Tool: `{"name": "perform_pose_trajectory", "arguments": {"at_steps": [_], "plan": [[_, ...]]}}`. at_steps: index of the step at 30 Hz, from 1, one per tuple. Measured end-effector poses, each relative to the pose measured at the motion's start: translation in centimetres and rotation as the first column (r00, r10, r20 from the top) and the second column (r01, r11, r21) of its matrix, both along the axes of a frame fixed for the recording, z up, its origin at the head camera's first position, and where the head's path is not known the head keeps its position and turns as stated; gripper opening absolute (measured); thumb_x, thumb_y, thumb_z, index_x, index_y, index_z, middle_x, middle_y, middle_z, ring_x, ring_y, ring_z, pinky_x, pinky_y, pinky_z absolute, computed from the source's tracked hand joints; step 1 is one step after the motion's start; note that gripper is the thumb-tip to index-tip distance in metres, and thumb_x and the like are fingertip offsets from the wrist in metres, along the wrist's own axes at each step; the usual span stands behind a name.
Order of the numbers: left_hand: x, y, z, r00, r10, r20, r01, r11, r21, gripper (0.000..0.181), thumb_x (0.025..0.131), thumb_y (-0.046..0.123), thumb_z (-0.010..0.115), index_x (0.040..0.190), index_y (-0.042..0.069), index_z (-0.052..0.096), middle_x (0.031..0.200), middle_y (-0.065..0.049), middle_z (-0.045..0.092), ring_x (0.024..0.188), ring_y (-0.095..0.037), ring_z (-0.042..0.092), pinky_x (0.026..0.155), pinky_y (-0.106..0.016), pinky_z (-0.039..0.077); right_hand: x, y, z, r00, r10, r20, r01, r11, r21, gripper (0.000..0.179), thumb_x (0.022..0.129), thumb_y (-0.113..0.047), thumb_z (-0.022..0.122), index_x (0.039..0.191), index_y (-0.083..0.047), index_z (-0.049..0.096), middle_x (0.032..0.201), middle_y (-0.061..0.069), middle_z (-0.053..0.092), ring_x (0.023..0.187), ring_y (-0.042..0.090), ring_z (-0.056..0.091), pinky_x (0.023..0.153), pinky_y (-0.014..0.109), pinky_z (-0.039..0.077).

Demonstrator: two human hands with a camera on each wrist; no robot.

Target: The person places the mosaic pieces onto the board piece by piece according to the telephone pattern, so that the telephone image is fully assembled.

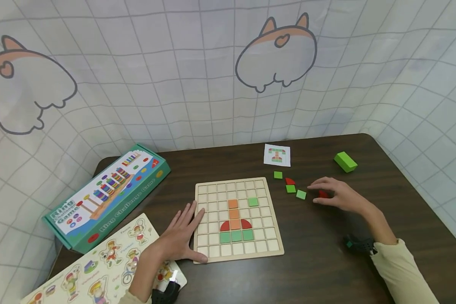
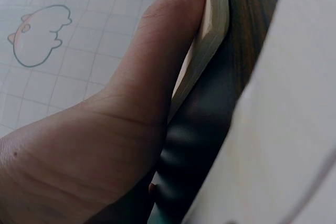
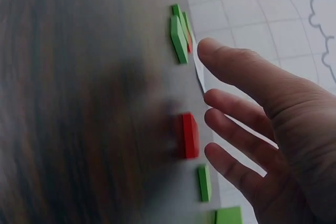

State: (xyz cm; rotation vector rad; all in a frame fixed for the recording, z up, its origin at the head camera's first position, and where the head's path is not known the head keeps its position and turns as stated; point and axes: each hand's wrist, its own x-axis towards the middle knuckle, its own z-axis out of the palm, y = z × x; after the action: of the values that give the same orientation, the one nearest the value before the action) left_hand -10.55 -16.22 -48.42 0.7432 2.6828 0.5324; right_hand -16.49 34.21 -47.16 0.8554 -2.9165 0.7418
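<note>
My left hand rests on the left edge of a wooden grid board, its fingers spread. On the board lie orange squares, red quarter-round pieces, a row of green squares and a separate green square. To the board's right, my right hand hovers with loosely bent fingers and thumb apart, nothing between them. A red piece lies on the table close by, partly covered by that hand in the head view. Loose green squares and another red piece lie left of its fingertips.
A pattern card lies behind the loose pieces. At the back right sits a green block. A green game box and a picture board take up the left side. A patterned curtain stands behind the table.
</note>
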Motion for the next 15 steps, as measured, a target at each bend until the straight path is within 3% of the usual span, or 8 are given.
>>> {"name": "perform_pose_trajectory", "arguments": {"at_steps": [8, 15], "plan": [[0.1, 0.1, 0.1, 1.0, 0.002, -0.008, -0.002, 1.0, 0.003, 0.128, 0.063, 0.072, 0.075, 0.158, 0.014, 0.011, 0.165, -0.015, -0.006, 0.152, -0.037, 0.0, 0.121, -0.058, 0.01, -0.1, -1.5, -0.2, 0.997, 0.061, -0.055, -0.06, 0.998, 0.02, 0.033, 0.083, -0.02, 0.077, 0.114, -0.011, 0.072, 0.112, 0.005, 0.066, 0.102, 0.024, 0.061, 0.084, 0.046, 0.052], [0.1, 0.1, 0.3, 1.0, 0.003, -0.007, -0.003, 1.0, 0.004, 0.128, 0.063, 0.07, 0.076, 0.157, 0.013, 0.012, 0.165, -0.015, -0.005, 0.152, -0.038, 0.0, 0.121, -0.058, 0.01, -0.1, -2.4, -0.3, 0.997, 0.06, -0.049, -0.059, 0.998, 0.035, 0.029, 0.084, -0.019, 0.075, 0.111, -0.01, 0.073, 0.11, 0.006, 0.067, 0.1, 0.025, 0.062, 0.081, 0.043, 0.053]]}}
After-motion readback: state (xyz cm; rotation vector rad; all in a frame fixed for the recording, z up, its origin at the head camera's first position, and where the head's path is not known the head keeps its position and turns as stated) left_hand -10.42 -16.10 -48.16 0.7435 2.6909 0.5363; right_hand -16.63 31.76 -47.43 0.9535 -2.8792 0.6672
